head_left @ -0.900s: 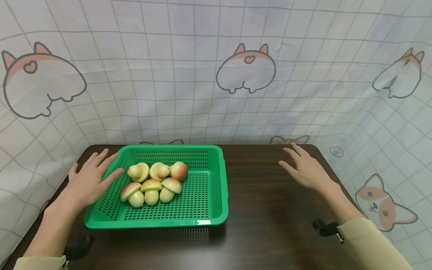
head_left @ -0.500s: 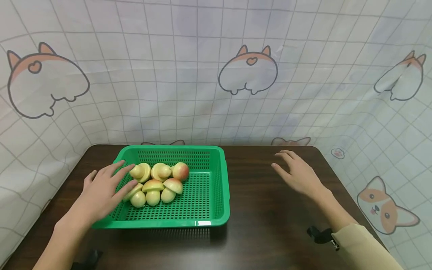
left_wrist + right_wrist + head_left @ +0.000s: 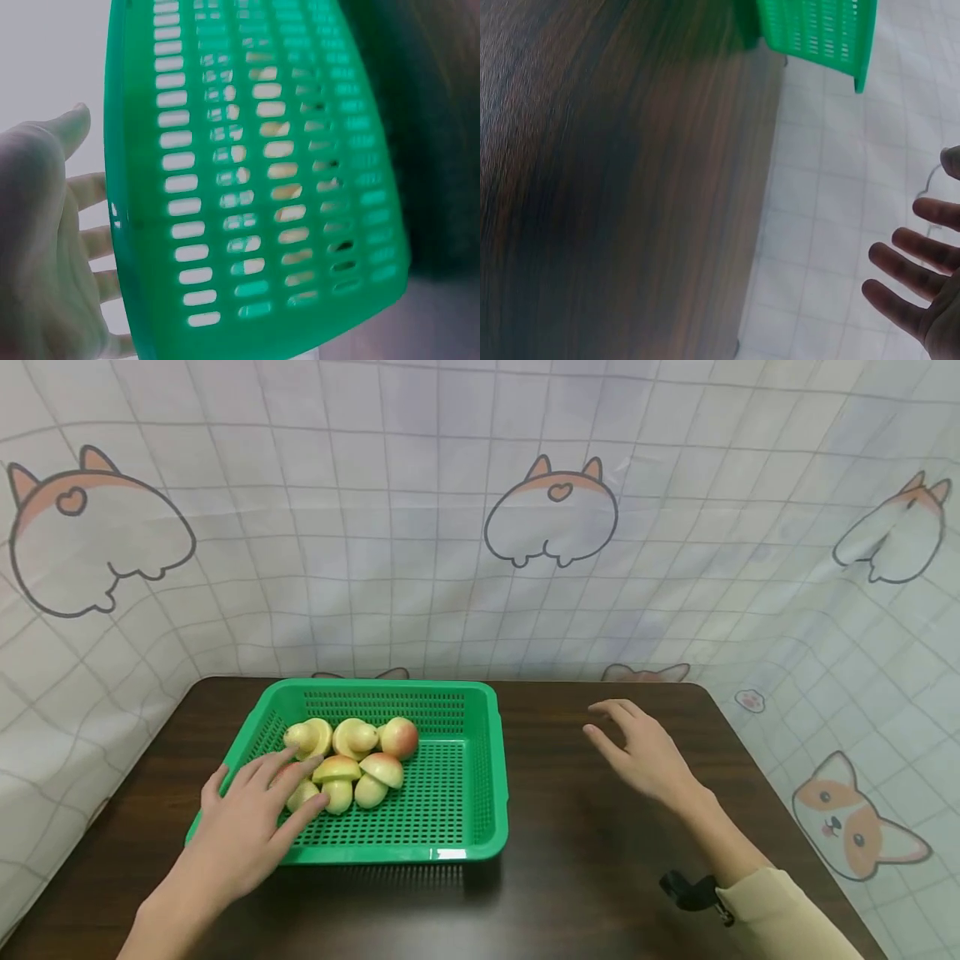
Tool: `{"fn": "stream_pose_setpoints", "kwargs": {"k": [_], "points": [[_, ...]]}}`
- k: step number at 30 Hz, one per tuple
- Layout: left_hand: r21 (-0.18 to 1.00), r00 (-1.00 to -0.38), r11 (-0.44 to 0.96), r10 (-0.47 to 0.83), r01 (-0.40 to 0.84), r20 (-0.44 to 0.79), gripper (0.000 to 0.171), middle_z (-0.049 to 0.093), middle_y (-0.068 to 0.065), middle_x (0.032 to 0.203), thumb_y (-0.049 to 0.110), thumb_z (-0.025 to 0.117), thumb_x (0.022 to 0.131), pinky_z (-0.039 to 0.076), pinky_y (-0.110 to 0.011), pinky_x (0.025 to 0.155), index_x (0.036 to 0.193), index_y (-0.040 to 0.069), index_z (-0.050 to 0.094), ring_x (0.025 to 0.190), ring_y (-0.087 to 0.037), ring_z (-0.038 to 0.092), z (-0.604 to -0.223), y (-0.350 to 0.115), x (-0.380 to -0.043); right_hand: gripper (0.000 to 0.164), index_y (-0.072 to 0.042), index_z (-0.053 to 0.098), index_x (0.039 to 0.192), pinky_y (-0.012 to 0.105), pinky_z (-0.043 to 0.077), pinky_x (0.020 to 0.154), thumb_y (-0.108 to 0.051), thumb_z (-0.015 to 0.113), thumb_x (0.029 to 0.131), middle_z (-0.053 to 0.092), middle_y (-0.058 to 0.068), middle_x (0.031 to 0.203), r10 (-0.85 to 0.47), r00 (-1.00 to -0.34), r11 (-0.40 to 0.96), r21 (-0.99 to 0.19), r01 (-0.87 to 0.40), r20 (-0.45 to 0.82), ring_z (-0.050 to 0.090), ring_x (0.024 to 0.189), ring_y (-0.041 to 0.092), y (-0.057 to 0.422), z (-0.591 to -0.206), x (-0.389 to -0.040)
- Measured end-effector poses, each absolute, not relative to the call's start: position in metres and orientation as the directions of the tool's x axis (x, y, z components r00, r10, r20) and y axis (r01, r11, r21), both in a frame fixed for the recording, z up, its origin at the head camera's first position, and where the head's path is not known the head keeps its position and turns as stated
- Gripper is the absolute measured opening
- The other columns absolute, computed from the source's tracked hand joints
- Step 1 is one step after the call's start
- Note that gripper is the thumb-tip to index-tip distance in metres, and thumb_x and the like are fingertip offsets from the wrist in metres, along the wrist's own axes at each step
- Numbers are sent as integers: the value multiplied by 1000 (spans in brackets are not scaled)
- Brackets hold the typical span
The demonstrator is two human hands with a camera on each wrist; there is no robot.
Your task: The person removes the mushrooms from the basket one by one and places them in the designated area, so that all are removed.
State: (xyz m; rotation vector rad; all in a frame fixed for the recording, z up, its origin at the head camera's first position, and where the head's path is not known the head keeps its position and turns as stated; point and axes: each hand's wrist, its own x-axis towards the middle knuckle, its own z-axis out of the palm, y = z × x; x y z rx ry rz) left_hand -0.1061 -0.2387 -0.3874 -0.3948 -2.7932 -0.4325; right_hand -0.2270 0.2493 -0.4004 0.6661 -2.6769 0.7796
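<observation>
My left hand (image 3: 246, 822) hovers over the front-left part of a green plastic basket (image 3: 390, 855), its fingers spread and relaxed above the leftmost mushroom (image 3: 302, 795), which it partly hides. In the left wrist view, that hand (image 3: 45, 232) shows beyond the rim of the slotted basket wall (image 3: 180, 184), holding nothing. Several yellow-and-red mushrooms lie in two rows in the basket, among them a front middle mushroom (image 3: 338, 783) and a red-capped mushroom (image 3: 399, 738) at the back. To the right of the basket, my right hand (image 3: 651, 758) hangs above the table with relaxed fingers and nothing held.
A dark wooden table (image 3: 570, 860) carries the basket on its left half. Behind and beside it hangs a white checked curtain (image 3: 420, 568) printed with cartoon dogs. A black strap (image 3: 688, 891) is at the right wrist. The basket's right half shows bare mesh (image 3: 435, 793).
My left hand has moved right, from the basket's left edge to above the mushrooms. My right hand has drifted left, toward the basket. The mushrooms and basket have stayed put.
</observation>
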Motion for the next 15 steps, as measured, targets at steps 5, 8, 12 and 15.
{"fn": "stream_pose_setpoints", "kwargs": {"k": [5,8,12,15], "points": [[252,-928,922,214,294,304,50,46,-18,151,48,56,105,10,-85,101,144,18,57,135,-46,40,-394,-235,-98,40,-10,61,136,52,52,87,-38,58,107,61,9,133,-367,-845,724,-451,-522,389,61,115,31,241,-401,-223],[253,-928,922,210,293,309,50,47,-17,151,48,57,104,9,-85,101,144,18,58,135,-45,41,-399,-234,-94,39,-12,61,135,49,52,86,-38,58,107,62,7,131,-374,-839,713,-455,-533,396,62,114,29,236,-402,-222],[247,-922,922,211,298,325,50,47,-14,151,48,59,103,7,-86,101,142,17,59,134,-44,41,-403,-233,-89,38,-13,61,136,46,52,85,-37,58,107,62,3,130,-388,-823,695,-454,-557,415,62,112,25,227,-400,-223],[235,-921,925,214,298,326,51,45,-13,154,49,59,103,6,-86,101,143,17,59,135,-44,41,-404,-232,-85,37,-13,61,135,45,52,84,-36,59,106,63,2,129,-397,-810,679,-455,-576,432,62,110,23,220,-398,-224]]}}
